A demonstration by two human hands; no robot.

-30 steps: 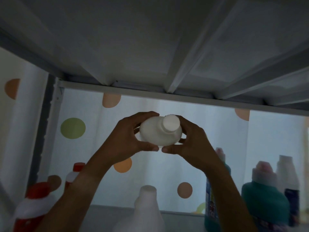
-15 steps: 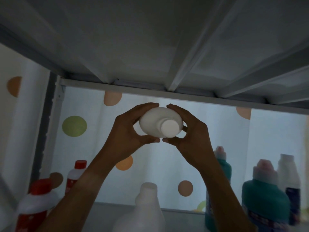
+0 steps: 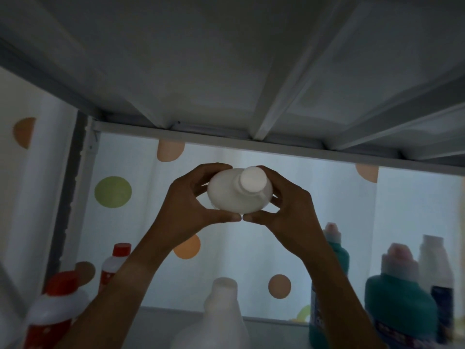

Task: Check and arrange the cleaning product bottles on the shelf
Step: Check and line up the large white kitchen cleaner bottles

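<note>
Both hands hold one white bottle (image 3: 239, 195) up in the air, its capped neck turned toward the camera. On one side, the left hand (image 3: 191, 207) curls fingers over the top of the bottle and a thumb beneath; the right hand (image 3: 289, 210) mirrors that grip on the other side, and the two thumb tips nearly meet under the bottle. The bottle is raised between the hands, above the shelf (image 3: 271, 331) and just below the ribbed underside of the upper shelf (image 3: 226, 71).

Closest to the camera, along the bottom edge, stand a red-capped bottle (image 3: 54, 313) at far left, a plain white bottle (image 3: 219, 321) in the middle, and a teal bottle (image 3: 400, 301) at right. Slightly farther back are a smaller red-capped bottle (image 3: 114, 263) on the left, a tall teal bottle (image 3: 334, 250) behind the right forearm, and a white and dark bottle (image 3: 437, 275) at far right. Behind everything hangs a pale curtain (image 3: 264, 243) printed with green and orange dots.
</note>
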